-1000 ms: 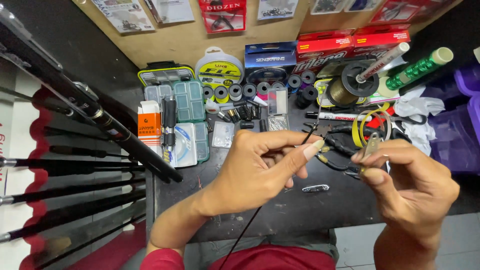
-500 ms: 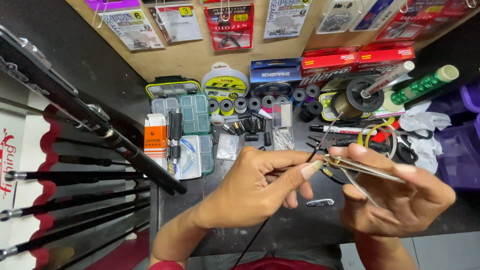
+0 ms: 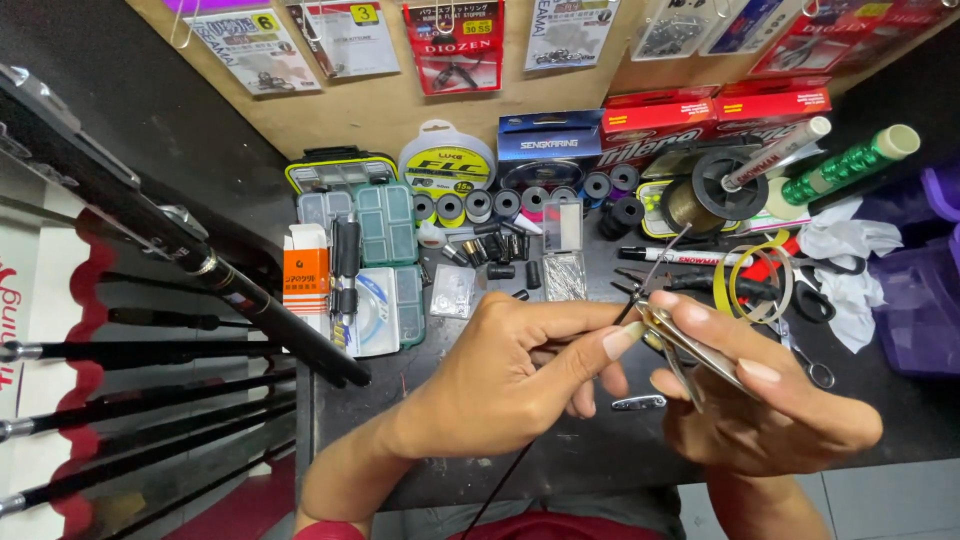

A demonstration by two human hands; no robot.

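left hand (image 3: 510,375): frame centre, fingertips pinching thin dark line | right hand (image 3: 770,400): lower right, gripping metal clippers (image 3: 690,350) | dark surface (image 3: 590,460): small silver clip (image 3: 638,403) below hands | fishing rods (image 3: 150,350): left

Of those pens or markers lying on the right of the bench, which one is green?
The green marker at the far right, lying slanted with a pale cap at its upper end. The marker beside it is white, and the one lying flat below is white with a black cap.

The left hand (image 3: 510,375) and right hand (image 3: 770,400) meet over the table (image 3: 600,450), the metal tool (image 3: 690,345) between them. Spools (image 3: 480,205) lie beyond, a compartment box (image 3: 375,265) left of the left hand, scissors (image 3: 800,295) behind the right.
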